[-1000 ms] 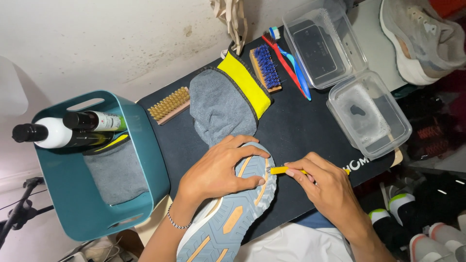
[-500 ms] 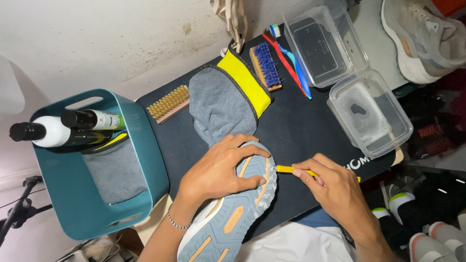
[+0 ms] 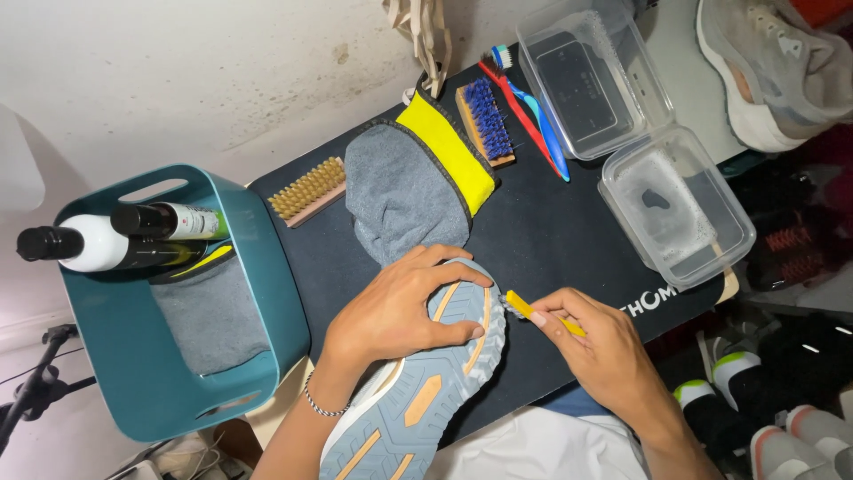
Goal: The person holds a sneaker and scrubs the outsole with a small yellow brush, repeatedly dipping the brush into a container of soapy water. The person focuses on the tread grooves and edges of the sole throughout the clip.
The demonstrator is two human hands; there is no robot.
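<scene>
A shoe (image 3: pixel 418 400) lies sole-up on a black mat (image 3: pixel 551 231), its grey-blue tread with orange patches facing me. My left hand (image 3: pixel 400 311) presses down over the toe end and holds the shoe still. In my right hand (image 3: pixel 600 347) is a small yellow-handled brush (image 3: pixel 533 311), pinched between the fingers, with its head touching the edge of the sole near the toe. A grey cloth with a yellow band (image 3: pixel 418 187) lies just beyond the shoe.
A teal tub (image 3: pixel 169 373) at left holds bottles (image 3: pixel 107 244) and a grey cloth. On the mat lie a tan-bristle brush (image 3: pixel 306 191), a blue-bristle brush (image 3: pixel 484 120), toothbrushes (image 3: pixel 533 111) and two clear plastic containers (image 3: pixel 675 209). More shoes (image 3: pixel 782 62) sit at right.
My right hand has shifted the yellow brush slightly along the sole's toe edge. My left hand stays on the shoe.
</scene>
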